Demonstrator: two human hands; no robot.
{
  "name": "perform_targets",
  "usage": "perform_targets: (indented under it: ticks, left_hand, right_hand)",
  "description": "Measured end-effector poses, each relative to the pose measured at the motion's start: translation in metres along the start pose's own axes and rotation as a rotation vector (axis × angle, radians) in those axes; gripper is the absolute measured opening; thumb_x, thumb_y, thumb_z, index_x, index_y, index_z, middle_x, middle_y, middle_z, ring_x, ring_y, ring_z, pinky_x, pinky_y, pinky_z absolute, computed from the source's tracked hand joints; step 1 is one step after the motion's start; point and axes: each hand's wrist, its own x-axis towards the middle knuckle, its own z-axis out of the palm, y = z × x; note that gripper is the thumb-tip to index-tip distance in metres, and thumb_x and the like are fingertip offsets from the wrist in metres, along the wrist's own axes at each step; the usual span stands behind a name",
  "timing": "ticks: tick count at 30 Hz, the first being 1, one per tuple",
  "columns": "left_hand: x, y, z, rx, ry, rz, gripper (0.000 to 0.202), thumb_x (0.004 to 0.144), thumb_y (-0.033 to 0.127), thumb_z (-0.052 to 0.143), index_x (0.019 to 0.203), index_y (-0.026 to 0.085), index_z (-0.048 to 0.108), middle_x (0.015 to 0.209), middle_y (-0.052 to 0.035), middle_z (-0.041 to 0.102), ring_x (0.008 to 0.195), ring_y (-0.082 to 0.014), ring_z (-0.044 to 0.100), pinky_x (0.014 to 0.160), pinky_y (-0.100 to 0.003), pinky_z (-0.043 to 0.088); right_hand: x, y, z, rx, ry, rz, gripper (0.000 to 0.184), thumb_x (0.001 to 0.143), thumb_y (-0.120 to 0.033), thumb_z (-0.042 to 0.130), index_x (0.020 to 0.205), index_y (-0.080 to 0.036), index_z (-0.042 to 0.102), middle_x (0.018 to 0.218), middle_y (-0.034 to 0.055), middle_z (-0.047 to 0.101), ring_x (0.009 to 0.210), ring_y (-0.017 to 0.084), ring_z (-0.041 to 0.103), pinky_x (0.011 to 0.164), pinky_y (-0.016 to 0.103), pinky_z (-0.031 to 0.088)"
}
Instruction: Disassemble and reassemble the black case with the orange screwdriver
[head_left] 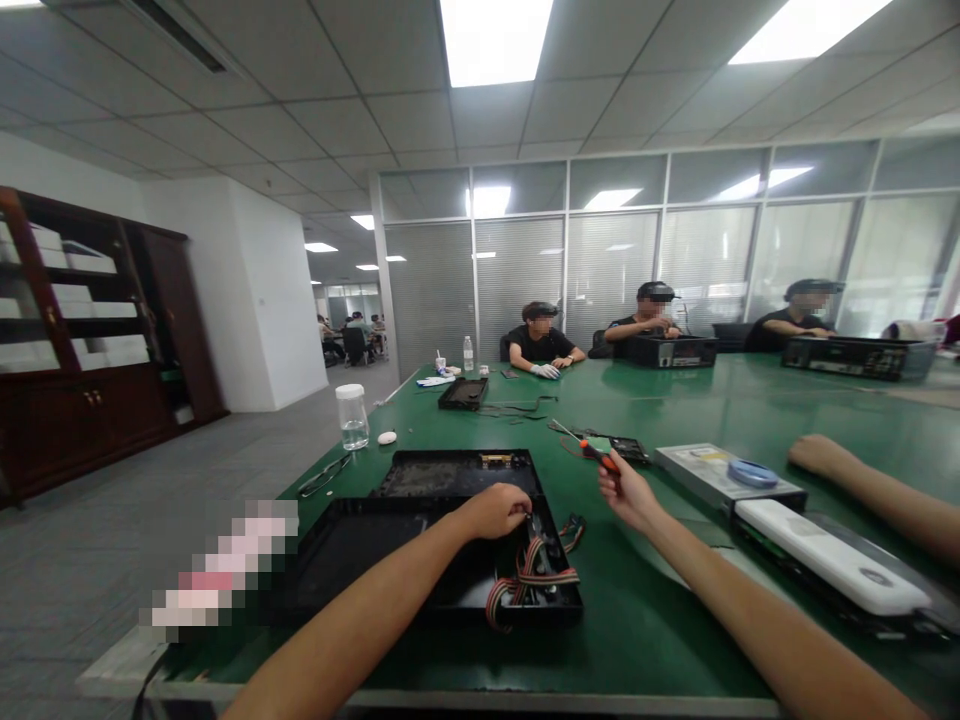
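Note:
Directly in front of me lies a shallow black metal case (352, 545) with a second panel-like section at its back. My left hand (496, 510) reaches into its right part, fingers pinched together at the inner edge; what they hold, if anything, is hidden. Striped ribbon cables (534, 577) spill over the case's right front corner, just below that hand. My right hand (626, 492) is closed around the red and black handle of a screwdriver (598, 455), held above the table with its shaft pointing up and left, away from the case.
On the green table (630, 620), a jar (352, 417), a white round object (387, 438) and glasses (325, 475) lie left. To the right are a metal box (712, 470) with blue tape (752, 473), a white device (832, 555) and another person's arm (870, 490). Several people sit opposite.

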Motion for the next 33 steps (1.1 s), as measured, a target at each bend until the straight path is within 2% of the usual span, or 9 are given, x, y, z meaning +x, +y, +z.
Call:
perform_targets:
  ticks: [4, 8, 13, 17, 19, 22, 25, 28, 33]
  left_hand:
    - [0.000, 0.002, -0.004, -0.071, 0.018, -0.052, 0.013, 0.075, 0.014, 0.052, 0.083, 0.014, 0.062, 0.080, -0.0027, 0.062, 0.073, -0.0122, 0.054, 0.070, -0.020, 0.039]
    - [0.000, -0.006, -0.024, -0.223, 0.012, -0.104, 0.014, 0.076, 0.019, 0.053, 0.083, 0.013, 0.064, 0.080, -0.0028, 0.064, 0.072, -0.0111, 0.056, 0.070, -0.019, 0.040]
    - [-0.008, -0.032, -0.054, -0.475, -0.459, -0.304, 0.018, 0.067, 0.025, 0.063, 0.080, 0.013, 0.066, 0.067, -0.0014, 0.064, 0.056, -0.0099, 0.055, 0.054, -0.019, 0.042]
    - [-0.014, -0.045, -0.048, -0.341, -0.761, -0.498, 0.017, 0.053, 0.027, 0.073, 0.059, 0.014, 0.063, 0.051, 0.0009, 0.059, 0.045, -0.0095, 0.051, 0.046, -0.020, 0.039]
    - [-0.016, -0.045, -0.046, -0.230, -0.752, -0.485, 0.024, 0.051, 0.032, 0.075, 0.053, 0.014, 0.060, 0.048, 0.0020, 0.056, 0.042, -0.0084, 0.048, 0.043, -0.019, 0.036]
    - [-0.019, -0.044, -0.057, -0.089, -0.570, -0.412, 0.033, 0.059, 0.043, 0.069, 0.053, 0.014, 0.056, 0.047, 0.0027, 0.055, 0.042, -0.0067, 0.044, 0.043, -0.018, 0.032]
    - [-0.021, -0.048, -0.075, -0.010, -0.358, -0.350, 0.035, 0.073, 0.046, 0.056, 0.059, 0.014, 0.057, 0.054, 0.0013, 0.058, 0.048, -0.0072, 0.046, 0.046, -0.018, 0.031]
    - [-0.023, -0.060, -0.082, 0.099, -0.252, -0.361, 0.026, 0.072, 0.041, 0.059, 0.071, 0.015, 0.060, 0.066, -0.0004, 0.061, 0.058, -0.0093, 0.051, 0.050, -0.017, 0.032]
    - [-0.029, -0.079, -0.060, 0.046, -0.481, -0.457, 0.019, 0.065, 0.030, 0.066, 0.079, 0.018, 0.063, 0.069, 0.0024, 0.061, 0.059, -0.0096, 0.053, 0.051, -0.017, 0.035]
  right_hand:
    - [-0.005, 0.006, 0.017, 0.097, -0.049, 0.002, 0.017, 0.071, -0.027, 0.063, 0.077, -0.019, 0.050, 0.066, -0.0032, 0.050, 0.051, 0.006, 0.048, 0.044, 0.016, 0.043]
    - [-0.017, 0.008, 0.034, 0.082, -0.100, -0.054, 0.027, 0.064, -0.023, 0.068, 0.071, -0.021, 0.042, 0.058, -0.0072, 0.040, 0.048, 0.006, 0.044, 0.042, 0.016, 0.040]
    - [-0.030, 0.006, 0.046, -0.128, -0.262, -0.043, 0.037, 0.075, -0.049, 0.050, 0.061, -0.020, 0.032, 0.058, -0.0058, 0.034, 0.044, 0.006, 0.035, 0.034, 0.016, 0.025]
    - [-0.041, 0.000, 0.055, -0.488, -0.385, -0.153, 0.045, 0.082, -0.057, 0.031, 0.057, -0.020, 0.032, 0.053, -0.0055, 0.034, 0.041, 0.007, 0.031, 0.037, 0.020, 0.026]
    - [-0.055, -0.006, 0.064, -0.744, -0.478, -0.322, 0.045, 0.084, -0.053, 0.031, 0.055, -0.018, 0.038, 0.053, -0.0038, 0.038, 0.045, 0.008, 0.036, 0.044, 0.022, 0.033]
    - [-0.093, -0.016, 0.082, -1.085, -0.662, -0.621, 0.040, 0.086, -0.044, 0.034, 0.061, -0.017, 0.049, 0.067, 0.0018, 0.052, 0.064, 0.013, 0.049, 0.061, 0.025, 0.039]
    - [-0.143, -0.011, 0.097, -1.485, -0.861, -0.714, 0.021, 0.081, -0.037, 0.046, 0.083, -0.019, 0.057, 0.088, 0.0044, 0.058, 0.076, 0.017, 0.054, 0.064, 0.027, 0.040]
    - [-0.183, 0.003, 0.094, -1.798, -0.698, -0.718, 0.018, 0.072, -0.030, 0.057, 0.086, -0.019, 0.056, 0.088, 0.0073, 0.060, 0.079, 0.024, 0.056, 0.059, 0.031, 0.041]
    - [-0.200, 0.011, 0.058, -1.810, -0.589, -0.750, 0.020, 0.070, -0.023, 0.057, 0.089, -0.027, 0.053, 0.096, 0.0076, 0.060, 0.077, 0.025, 0.059, 0.052, 0.031, 0.042]
